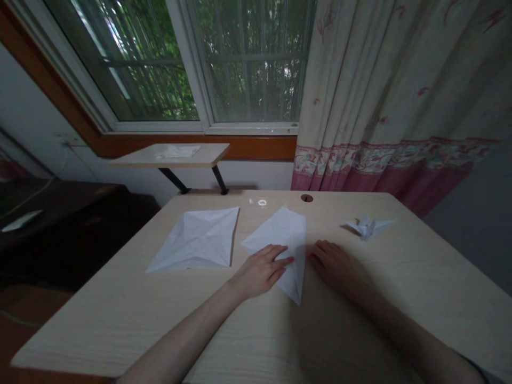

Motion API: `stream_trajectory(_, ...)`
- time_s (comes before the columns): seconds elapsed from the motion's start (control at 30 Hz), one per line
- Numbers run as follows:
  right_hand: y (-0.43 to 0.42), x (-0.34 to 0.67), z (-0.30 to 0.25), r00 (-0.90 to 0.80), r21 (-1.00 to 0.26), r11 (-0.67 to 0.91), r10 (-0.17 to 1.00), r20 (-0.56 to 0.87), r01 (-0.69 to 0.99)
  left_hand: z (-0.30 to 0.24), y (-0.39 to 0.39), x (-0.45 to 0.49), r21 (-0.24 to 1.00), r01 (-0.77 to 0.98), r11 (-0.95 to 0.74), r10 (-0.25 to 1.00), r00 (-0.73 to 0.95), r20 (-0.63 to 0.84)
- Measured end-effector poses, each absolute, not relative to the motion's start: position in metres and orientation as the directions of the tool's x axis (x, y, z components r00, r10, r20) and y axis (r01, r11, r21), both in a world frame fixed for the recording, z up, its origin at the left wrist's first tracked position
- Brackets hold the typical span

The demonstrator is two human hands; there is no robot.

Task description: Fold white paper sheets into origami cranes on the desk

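Note:
A sheet of white paper [280,226] lies on the table in front of me, its right side folded over in a long flap that narrows to a point at the near end. My left hand [262,271] rests on this paper with its fingers apart, pressing it flat. Close beside the paper's right edge is my right hand [330,264], its fingers curled together and low on the tabletop. Whether those fingertips pinch the edge is hidden. To the right sits a folded paper crane [367,228] with its wings spread.
Another creased white sheet [204,240] lies flat at the left of the wooden table [240,341]. A raised shelf [140,154] on black legs stands at the back left, with white paper [180,151] on it. A window and a curtain [360,106] are behind.

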State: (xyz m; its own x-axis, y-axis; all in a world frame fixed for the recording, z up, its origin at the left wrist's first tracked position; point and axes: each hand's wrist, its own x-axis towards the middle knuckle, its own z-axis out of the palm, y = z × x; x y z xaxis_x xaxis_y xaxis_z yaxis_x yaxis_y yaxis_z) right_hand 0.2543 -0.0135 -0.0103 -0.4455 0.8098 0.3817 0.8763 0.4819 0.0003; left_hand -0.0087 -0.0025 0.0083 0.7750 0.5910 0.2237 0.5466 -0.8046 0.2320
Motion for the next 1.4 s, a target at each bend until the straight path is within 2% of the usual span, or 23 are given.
stream_trajectory(0.33,-0.013,0.256,-0.012,-0.438,-0.057,0.48,0.838,0.324,0.876,0.006,-0.002,-0.009,0.243,0.534,-0.81,0.583,0.779,0.23)
stream_trajectory(0.73,-0.013,0.256,-0.006,-0.466,-0.092,0.525,0.813,0.35,0.846,0.009,-0.001,-0.009,0.255,0.535,-0.805,0.588,0.776,0.229)
stream_trajectory(0.9,-0.017,0.252,0.002,-0.501,-0.155,0.574,0.795,0.343,0.804,0.008,-0.001,-0.009,0.25,0.544,-0.801,0.595,0.772,0.224)
stream_trajectory(1.07,-0.019,0.248,0.008,-0.52,-0.23,0.572,0.816,0.252,0.787,0.007,-0.001,-0.01,0.26,0.551,-0.793,0.604,0.768,0.213)
stream_trajectory(1.27,-0.022,0.245,0.011,-0.545,-0.391,0.573,0.816,0.193,0.72,0.008,-0.001,-0.01,0.27,0.548,-0.791,0.605,0.765,0.221)
stream_trajectory(1.4,-0.025,0.242,0.012,-0.556,-0.424,0.57,0.813,0.171,0.703,0.009,-0.001,-0.011,0.281,0.537,-0.795,0.598,0.77,0.221)
